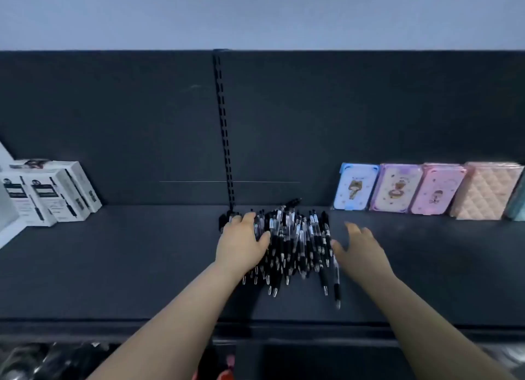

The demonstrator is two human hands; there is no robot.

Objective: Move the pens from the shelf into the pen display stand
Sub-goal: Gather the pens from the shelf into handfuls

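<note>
Dark shelf (142, 266) | pens (298, 243) heaped, lying front-to-back | left hand (241, 239) flat on heap | right hand (360, 247) spread, seemingly just beside

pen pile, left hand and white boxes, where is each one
pen pile (298, 239), head view, middle of the heap
left hand (241, 239), head view, back of the hand
white boxes (55, 200), head view, front face of one box

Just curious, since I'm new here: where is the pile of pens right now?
In the head view, the pens lie heaped on the shelf, below the slotted upright, between the left hand and right hand.
</note>
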